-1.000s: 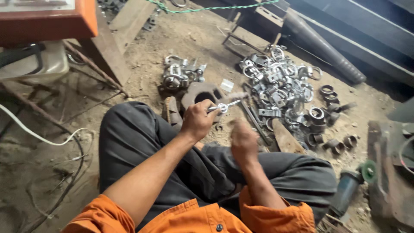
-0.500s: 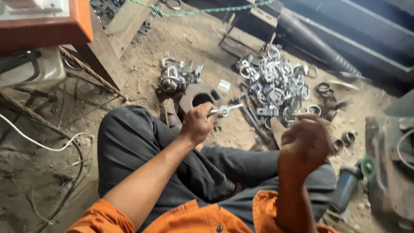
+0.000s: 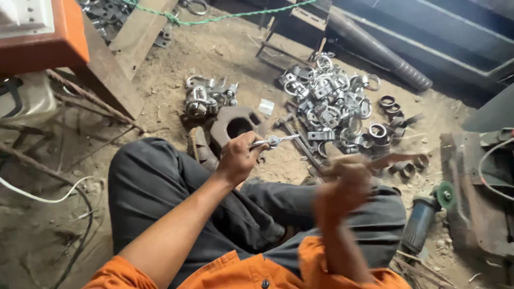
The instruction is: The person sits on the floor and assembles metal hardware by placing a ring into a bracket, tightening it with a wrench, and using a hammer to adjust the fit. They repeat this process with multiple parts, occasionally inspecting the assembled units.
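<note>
A small shiny metal clamp piece (image 3: 274,141) is pinched in the left hand (image 3: 237,158), fingers curled tight around its near end so the bright bit sticks out to the right, just above the lap. The left forearm is stretched out bare from an orange sleeve (image 3: 225,273), wrist pretty straight.

The right hand (image 3: 345,184) is raised and smeared by motion blur, so its grip can't really be made out. A thin brownish rod-like tool (image 3: 399,159) seems to be carried in it, pointing right, but whether the fingers are properly closed on it can't be told.

Just past the left hand, a heavy rusty block with a round hole (image 3: 238,126) is set in the dirt, with a worn brown piece leaning beside it. A small cluster of silvery clamps (image 3: 206,99) is seen behind that, and a much bigger heap of ring clamps (image 3: 329,104) is spread to the right, all bent strap and loops, dull galvanised look. A few dark rusty rings (image 3: 391,107) are scattered at the edge of it.

Dark grey trousers (image 3: 160,187) are worn, knees folded. An angle grinder (image 3: 425,214) with a green disc is laid on the sandy floor at right, partly cut off by the knee. An orange box (image 3: 45,37) is cropped at the top left corner.
</note>
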